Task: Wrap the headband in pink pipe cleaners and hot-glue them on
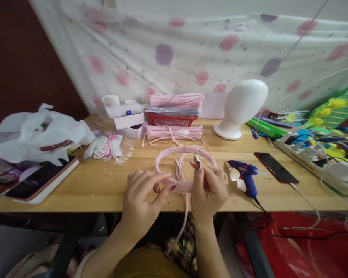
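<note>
A ring-shaped band (161, 155) of pink pipe cleaners, with thin wires arching over it to a small pale pink top, is held above the table's front edge. My left hand (142, 197) pinches the front left of the band, thumb and forefinger on either side of it. Closed on the front right of the band is my right hand (209, 190), thumb raised near a wire; its other fingers are partly hidden. A loose pink pipe cleaner (186, 212) hangs from the band toward my lap. More pink strands curl inside the ring, where a metal tip shows behind.
Behind the ring lie pink pipe cleaners (153, 132) and a red basket (171, 120) with more bundles. A white foam head (243, 104) stands back right. Rightward are a blue glue gun (246, 175), a phone (275, 166) and a power strip (304, 160). Bagged beads (107, 146) lie left.
</note>
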A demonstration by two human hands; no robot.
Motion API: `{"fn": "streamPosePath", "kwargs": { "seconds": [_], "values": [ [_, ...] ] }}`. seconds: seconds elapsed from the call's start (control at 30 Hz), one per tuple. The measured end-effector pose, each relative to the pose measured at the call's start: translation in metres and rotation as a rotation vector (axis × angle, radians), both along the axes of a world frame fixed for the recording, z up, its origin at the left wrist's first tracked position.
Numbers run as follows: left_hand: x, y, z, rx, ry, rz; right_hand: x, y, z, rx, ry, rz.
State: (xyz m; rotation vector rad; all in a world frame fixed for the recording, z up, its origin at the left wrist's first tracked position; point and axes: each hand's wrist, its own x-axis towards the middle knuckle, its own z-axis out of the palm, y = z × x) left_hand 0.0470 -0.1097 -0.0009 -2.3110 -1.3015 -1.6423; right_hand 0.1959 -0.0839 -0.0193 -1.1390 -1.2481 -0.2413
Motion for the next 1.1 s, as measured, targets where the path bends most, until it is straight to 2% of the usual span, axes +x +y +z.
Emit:
{"fn": "streamPosePath", "kwargs": {
  "seconds": [0.1,0.3,0.5,0.83,1.1],
  "values": [
    [0.002,0.001,0.005,-0.066,0.016,-0.001,-0.002,0.001,0.001,0.062,-0.135,-0.073],
    [0.009,0.0,0.009,-0.039,0.089,0.088,-0.003,0.0,0.001,0.141,-0.272,-0.124],
    [0.011,-0.004,0.009,-0.037,0.142,0.134,-0.004,-0.002,0.002,0.139,-0.297,-0.114],
    [0.012,-0.007,0.011,0.022,0.361,0.167,-0.005,-0.001,0.003,0.118,-0.342,-0.134],
    [0.013,-0.005,0.005,-0.035,0.379,0.165,-0.005,0.001,-0.001,0.072,-0.341,-0.113]
  ]
}}
